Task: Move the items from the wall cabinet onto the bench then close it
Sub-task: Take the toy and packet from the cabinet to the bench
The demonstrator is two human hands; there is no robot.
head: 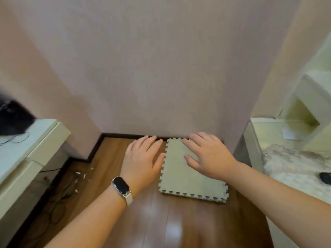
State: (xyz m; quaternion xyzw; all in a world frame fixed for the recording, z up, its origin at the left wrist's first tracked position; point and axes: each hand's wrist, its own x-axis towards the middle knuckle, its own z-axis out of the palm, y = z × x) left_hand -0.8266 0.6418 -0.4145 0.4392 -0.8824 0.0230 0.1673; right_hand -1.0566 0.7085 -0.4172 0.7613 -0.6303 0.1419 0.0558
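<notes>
Against the foot of a plain pinkish wall [161,59], a beige foam mat tile [188,178] with toothed, interlocking edges is seen lying flat on the wooden floor [125,221], its far edge close to the dark skirting board [121,135]. Both bare hands are held out above the floor, palms down. The left hand [143,161] is spread over bare floorboards just beside the tile's left edge, fingers straight, its grip released and nothing held; a smart band [122,187] with a dark screen and pale strap is worn on that wrist. The right hand [207,156] is spread over the far part of the tile, fingers splayed, its grip likewise released; whether the palm touches the foam cannot be told.

To the left, a pale bench [30,140] with a drawer front is seen, a blurred black object [12,117] and a thin cable resting on it. Dark cables [59,203] and small pale scraps [80,175] are scattered on the floor below it. To the right, a pale shelving unit [304,97] stands in a corner, with a fluffy whitish covering [293,165] and a small black object [325,177] lying on it. No wall cabinet is shown, so the place of its items cannot be told. No readable writing or brand is visible; the band's screen is dark.
</notes>
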